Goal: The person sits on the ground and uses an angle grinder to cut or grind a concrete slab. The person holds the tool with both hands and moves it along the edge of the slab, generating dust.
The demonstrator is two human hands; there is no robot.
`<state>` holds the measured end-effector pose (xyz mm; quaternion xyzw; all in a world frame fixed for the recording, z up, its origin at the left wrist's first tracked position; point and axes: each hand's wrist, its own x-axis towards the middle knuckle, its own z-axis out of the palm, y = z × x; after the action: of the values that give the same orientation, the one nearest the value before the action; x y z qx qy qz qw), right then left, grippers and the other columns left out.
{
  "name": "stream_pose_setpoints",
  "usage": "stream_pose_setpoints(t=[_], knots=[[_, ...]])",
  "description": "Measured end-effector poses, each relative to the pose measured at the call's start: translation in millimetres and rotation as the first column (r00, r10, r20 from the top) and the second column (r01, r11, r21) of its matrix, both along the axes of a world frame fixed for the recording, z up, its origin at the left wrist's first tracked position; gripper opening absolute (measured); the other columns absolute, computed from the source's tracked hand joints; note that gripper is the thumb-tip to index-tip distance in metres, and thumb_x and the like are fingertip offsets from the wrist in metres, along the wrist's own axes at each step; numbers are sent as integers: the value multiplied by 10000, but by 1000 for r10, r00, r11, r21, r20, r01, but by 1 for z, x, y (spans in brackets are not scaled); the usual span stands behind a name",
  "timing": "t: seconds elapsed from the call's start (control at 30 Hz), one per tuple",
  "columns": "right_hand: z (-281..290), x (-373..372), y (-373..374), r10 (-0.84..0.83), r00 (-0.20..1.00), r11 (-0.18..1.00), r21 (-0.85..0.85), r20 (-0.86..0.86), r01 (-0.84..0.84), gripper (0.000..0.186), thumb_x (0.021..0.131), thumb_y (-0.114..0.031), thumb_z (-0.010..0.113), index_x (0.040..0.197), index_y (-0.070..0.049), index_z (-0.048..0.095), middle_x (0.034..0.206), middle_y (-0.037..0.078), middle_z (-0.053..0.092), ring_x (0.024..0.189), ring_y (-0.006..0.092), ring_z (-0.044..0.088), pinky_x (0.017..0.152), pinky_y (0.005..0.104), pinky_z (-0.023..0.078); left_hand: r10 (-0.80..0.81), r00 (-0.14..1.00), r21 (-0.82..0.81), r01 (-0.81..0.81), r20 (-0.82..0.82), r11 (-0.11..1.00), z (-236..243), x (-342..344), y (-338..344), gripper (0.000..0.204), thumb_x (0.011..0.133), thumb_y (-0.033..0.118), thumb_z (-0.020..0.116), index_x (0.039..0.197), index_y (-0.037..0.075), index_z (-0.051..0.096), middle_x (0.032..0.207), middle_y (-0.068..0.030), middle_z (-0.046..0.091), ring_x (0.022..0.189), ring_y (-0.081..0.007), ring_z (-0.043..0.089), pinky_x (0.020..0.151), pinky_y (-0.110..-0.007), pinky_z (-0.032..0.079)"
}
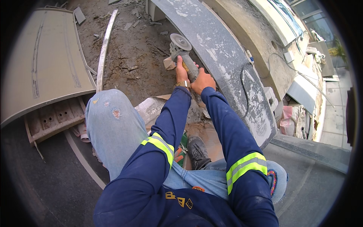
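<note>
An angle grinder point(190, 67) with a round pale disc point(180, 41) is held out in front of me. My left hand point(182, 72) grips it near its head, with a watch on the wrist. My right hand point(203, 82) is wrapped round the rear of its body. Just left of a long grey stone slab point(223, 56), the disc stands close to the slab's edge; whether they touch I cannot tell. White scuffs and dust mark the slab's top. A black cord point(244, 87) lies over the slab.
Rubble and dirt point(132, 56) spread left of the slab, with a long thin metal strip point(107, 49) lying across. A large beige panel point(49, 56) stands at far left above a rusty metal channel point(56, 123). Behind the slab runs a concrete ledge point(261, 45). My boot point(197, 149) is below my arms.
</note>
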<state>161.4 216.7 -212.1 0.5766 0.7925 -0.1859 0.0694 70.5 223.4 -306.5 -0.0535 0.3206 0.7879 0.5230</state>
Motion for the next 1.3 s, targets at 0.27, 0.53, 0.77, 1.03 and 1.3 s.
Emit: stream_pose_setpoints(t=[0.27, 0.53, 0.77, 1.03, 1.3], knots=[[12, -4, -2, -6, 999, 999, -49, 45, 8, 660, 774, -359, 768, 1275, -47, 472, 1134, 239, 672, 1074, 387, 660, 927, 451, 537, -2, 1000, 24, 2, -16, 1000, -7, -1, 2, 674, 936, 667, 472, 1017, 10, 598, 866, -150, 655, 752, -290, 678, 696, -431, 576], [3, -1, 1, -11, 1000, 1000, -16, -16, 11, 700, 731, -402, 783, 1255, -35, 498, 1083, 263, 679, 1025, 419, 668, 907, 479, 533, -14, 1000, 21, 14, 0, 1000, -9, -2, 5, 678, 933, 670, 477, 1033, 10, 594, 874, -151, 654, 766, -293, 678, 707, -436, 576], [8, -4, 0, -18, 999, 1000, -26, -31, 17, 692, 733, -375, 773, 1269, -39, 490, 1093, 264, 677, 1040, 417, 664, 919, 474, 531, -43, 999, 33, 42, 11, 999, -8, -6, 4, 669, 938, 665, 478, 1047, 14, 592, 878, -147, 654, 778, -292, 676, 714, -443, 574], [11, -12, 1, -45, 999, 996, -77, -23, 43, 667, 752, -352, 780, 1259, -31, 487, 1137, 231, 675, 1081, 383, 657, 947, 445, 532, -86, 996, 43, 86, -9, 995, -6, -16, 4, 659, 941, 660, 479, 1055, 21, 596, 873, -146, 655, 779, -298, 667, 725, -446, 569], [13, -18, 2, -55, 998, 996, -72, -27, 53, 654, 757, -344, 778, 1256, -33, 492, 1133, 226, 677, 1083, 383, 656, 944, 441, 532, -101, 995, 18, 101, 7, 995, -3, -22, 7, 652, 951, 647, 473, 1060, 15, 595, 872, -154, 656, 779, -305, 668, 731, -450, 570]])
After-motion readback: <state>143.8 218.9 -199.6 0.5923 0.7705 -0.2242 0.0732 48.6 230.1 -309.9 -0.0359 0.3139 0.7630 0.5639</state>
